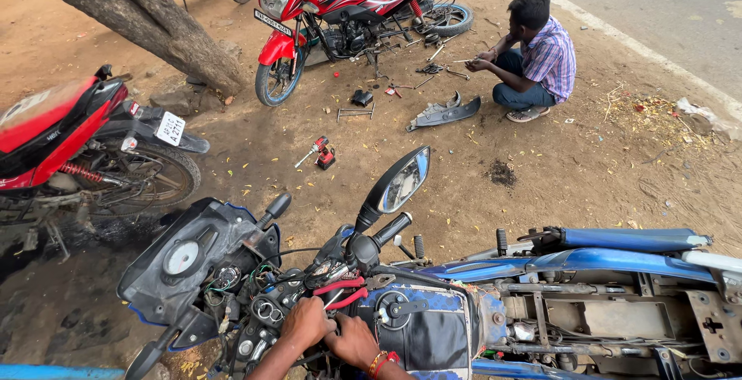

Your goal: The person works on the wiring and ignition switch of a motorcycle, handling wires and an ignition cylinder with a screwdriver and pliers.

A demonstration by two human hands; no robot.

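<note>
A blue motorcycle [587, 260] with its seat off lies across the bottom of the head view, its frame and wiring exposed. My left hand [305, 322] and my right hand [354, 341] press together on the steering head area, just behind the black headlight cowl [185, 260] and next to red cables [340, 291]. Fingers of both hands curl around small parts there; what they grip is hidden. A red and gold bangle [379, 362] circles my right wrist. The handlebar grip and mirror [402, 183] stick up behind my hands.
A person in a checked shirt [533, 59] squats on the dirt by a red motorcycle [348, 9], with tools and a black panel [444, 113] around. A red power drill [321, 152] lies on the ground. Another red motorcycle [77, 148] and a tree trunk [147, 20] stand at left.
</note>
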